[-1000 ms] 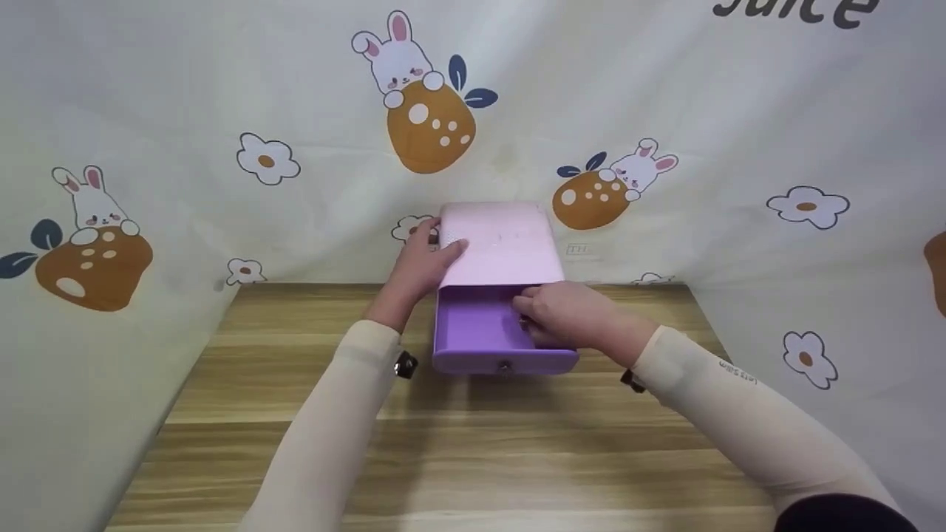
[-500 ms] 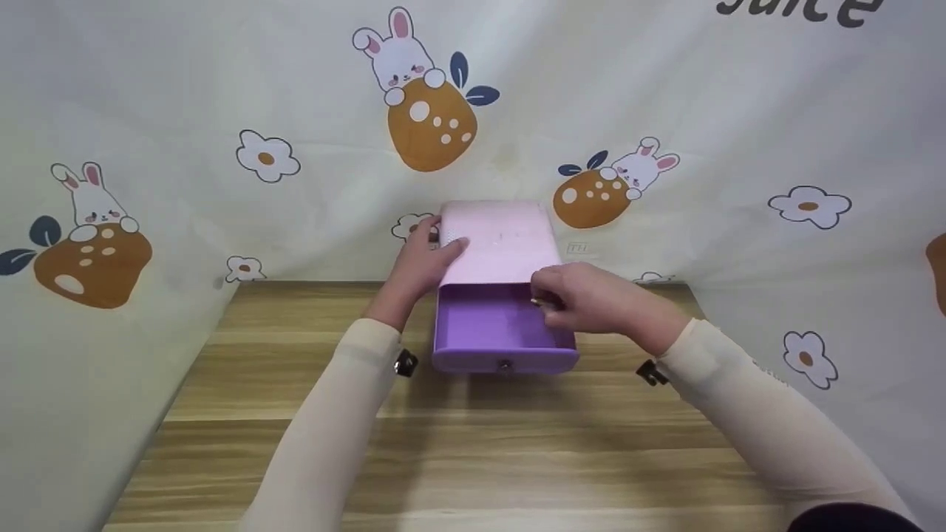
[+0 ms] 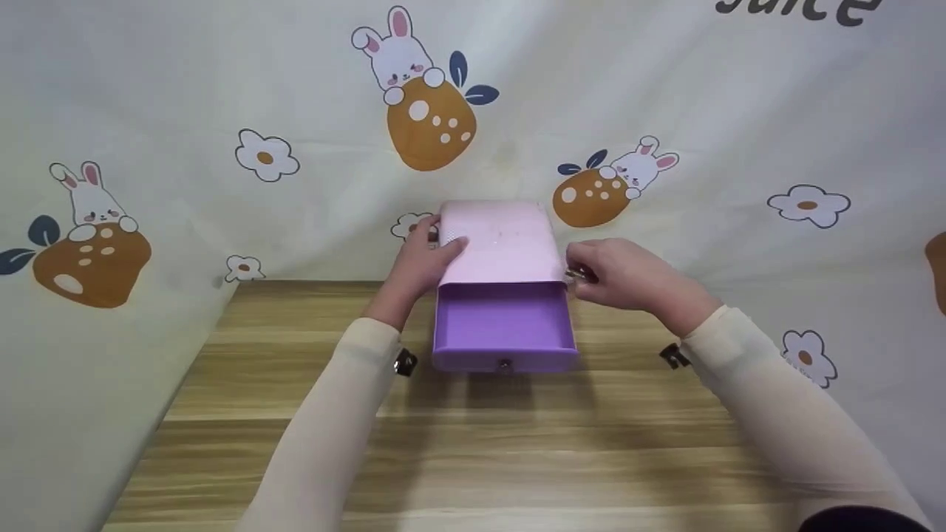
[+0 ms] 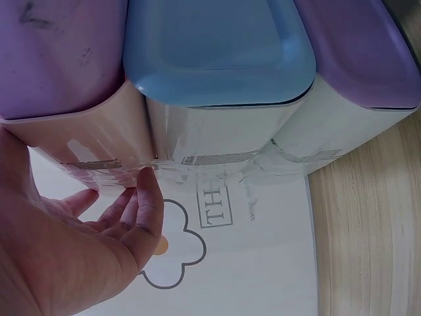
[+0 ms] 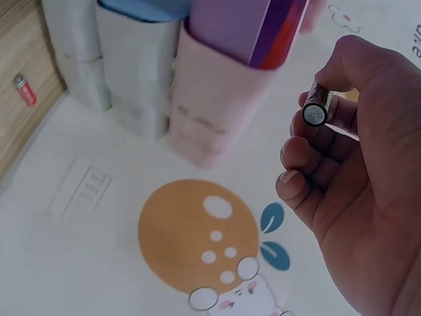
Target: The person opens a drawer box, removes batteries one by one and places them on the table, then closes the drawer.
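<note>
A pink drawer unit [image 3: 497,240] stands against the wall cloth with its purple top drawer [image 3: 505,314] pulled out. My left hand [image 3: 423,260] holds the unit's left side, thumb on the top; in the left wrist view its fingers [image 4: 148,217] bend up at the side wall. Just right of the unit, my right hand [image 3: 628,273] pinches a small battery [image 3: 580,275] between thumb and finger. The right wrist view shows the battery's flat end [image 5: 314,116] facing the camera, the other fingers loosely curled. No contents show in the open drawer from above.
Below the top drawer are a blue drawer [image 4: 220,49] and another purple one [image 4: 365,52], both pushed in, in pale casings. A red battery [image 5: 25,89] lies on the wooden table [image 3: 473,458]. Patterned cloth [image 3: 185,96] rises close behind and beside the table.
My right hand has lifted out of the top drawer and moved right and up, with the battery now visible in its pinch. The left hand and the drawer unit stay put.
</note>
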Motion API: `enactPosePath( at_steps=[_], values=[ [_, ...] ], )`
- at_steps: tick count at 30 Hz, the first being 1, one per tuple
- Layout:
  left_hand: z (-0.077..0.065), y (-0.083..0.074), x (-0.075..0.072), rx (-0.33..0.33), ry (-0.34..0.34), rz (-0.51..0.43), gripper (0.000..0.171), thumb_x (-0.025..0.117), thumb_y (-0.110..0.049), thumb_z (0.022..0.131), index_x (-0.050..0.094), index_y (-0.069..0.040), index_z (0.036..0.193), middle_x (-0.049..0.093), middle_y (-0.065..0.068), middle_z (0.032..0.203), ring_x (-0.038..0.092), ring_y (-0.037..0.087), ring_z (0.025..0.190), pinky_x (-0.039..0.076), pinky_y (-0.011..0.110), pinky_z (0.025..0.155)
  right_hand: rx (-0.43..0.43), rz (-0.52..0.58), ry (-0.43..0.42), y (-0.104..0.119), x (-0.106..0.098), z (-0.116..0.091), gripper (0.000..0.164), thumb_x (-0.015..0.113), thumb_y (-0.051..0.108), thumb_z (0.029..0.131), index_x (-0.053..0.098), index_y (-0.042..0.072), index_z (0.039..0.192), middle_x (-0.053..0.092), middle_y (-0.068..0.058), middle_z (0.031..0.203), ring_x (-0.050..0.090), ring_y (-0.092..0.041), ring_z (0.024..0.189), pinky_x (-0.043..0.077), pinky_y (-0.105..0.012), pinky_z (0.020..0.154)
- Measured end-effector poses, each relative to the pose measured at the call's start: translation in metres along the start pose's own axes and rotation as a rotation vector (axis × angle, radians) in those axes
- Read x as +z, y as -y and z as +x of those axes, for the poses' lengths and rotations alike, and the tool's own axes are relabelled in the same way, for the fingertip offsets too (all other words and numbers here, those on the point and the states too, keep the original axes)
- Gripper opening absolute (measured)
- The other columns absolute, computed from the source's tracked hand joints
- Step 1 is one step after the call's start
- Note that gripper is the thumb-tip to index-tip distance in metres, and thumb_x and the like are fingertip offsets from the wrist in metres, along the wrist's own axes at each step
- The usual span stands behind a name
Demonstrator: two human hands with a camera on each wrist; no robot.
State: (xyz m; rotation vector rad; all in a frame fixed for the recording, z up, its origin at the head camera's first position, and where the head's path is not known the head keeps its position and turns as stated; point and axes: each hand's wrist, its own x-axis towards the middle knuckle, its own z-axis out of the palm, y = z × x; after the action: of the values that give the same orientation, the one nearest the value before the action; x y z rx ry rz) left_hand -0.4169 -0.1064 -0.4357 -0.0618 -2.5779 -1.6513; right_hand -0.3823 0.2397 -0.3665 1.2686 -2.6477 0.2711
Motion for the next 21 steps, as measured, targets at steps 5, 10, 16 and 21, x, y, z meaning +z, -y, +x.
enactPosePath(
  at_steps=[5, 10, 16, 21],
  values=[
    [0.000, 0.001, 0.000, 0.002, 0.003, -0.013, 0.085, 0.073, -0.047, 0.104, 0.035, -0.011, 0.172, 0.054, 0.021, 0.158, 0.054, 0.038, 0.144, 0.046, 0.050, 0.119, 0.061, 0.000, 0.009, -0.015, 0.001, -0.003, 0.015, 0.070, 0.006, 0.087, 0.058, 0.014, 0.090, 0.054, 0.003, 0.075, 0.053, -0.020, 0.071, 0.044, -0.038, 0.068],
    [0.000, 0.001, -0.001, -0.001, 0.001, -0.015, 0.085, 0.073, -0.047, 0.104, 0.035, -0.012, 0.171, 0.053, 0.020, 0.159, 0.054, 0.038, 0.145, 0.046, 0.050, 0.120, 0.126, 0.008, 0.041, -0.027, 0.003, -0.004, 0.013, 0.070, 0.007, 0.089, 0.060, 0.015, 0.090, 0.057, 0.002, 0.076, 0.055, -0.022, 0.074, 0.046, -0.040, 0.070],
    [-0.001, 0.000, 0.000, -0.009, 0.003, -0.009, 0.086, 0.072, -0.048, 0.104, 0.034, -0.012, 0.172, 0.052, 0.021, 0.160, 0.053, 0.039, 0.146, 0.045, 0.051, 0.120, 0.206, 0.021, 0.067, -0.041, 0.013, -0.005, 0.010, 0.071, 0.011, 0.090, 0.061, 0.014, 0.091, 0.060, 0.000, 0.078, 0.056, -0.023, 0.075, 0.047, -0.041, 0.070],
    [-0.001, -0.001, 0.000, -0.015, 0.010, -0.020, 0.086, 0.072, -0.048, 0.105, 0.033, -0.012, 0.173, 0.051, 0.021, 0.161, 0.052, 0.038, 0.147, 0.046, 0.051, 0.120, 0.246, 0.013, 0.068, -0.051, 0.024, -0.004, 0.008, 0.069, 0.013, 0.091, 0.062, 0.013, 0.091, 0.059, -0.001, 0.077, 0.055, -0.024, 0.073, 0.046, -0.041, 0.069]
  ],
)
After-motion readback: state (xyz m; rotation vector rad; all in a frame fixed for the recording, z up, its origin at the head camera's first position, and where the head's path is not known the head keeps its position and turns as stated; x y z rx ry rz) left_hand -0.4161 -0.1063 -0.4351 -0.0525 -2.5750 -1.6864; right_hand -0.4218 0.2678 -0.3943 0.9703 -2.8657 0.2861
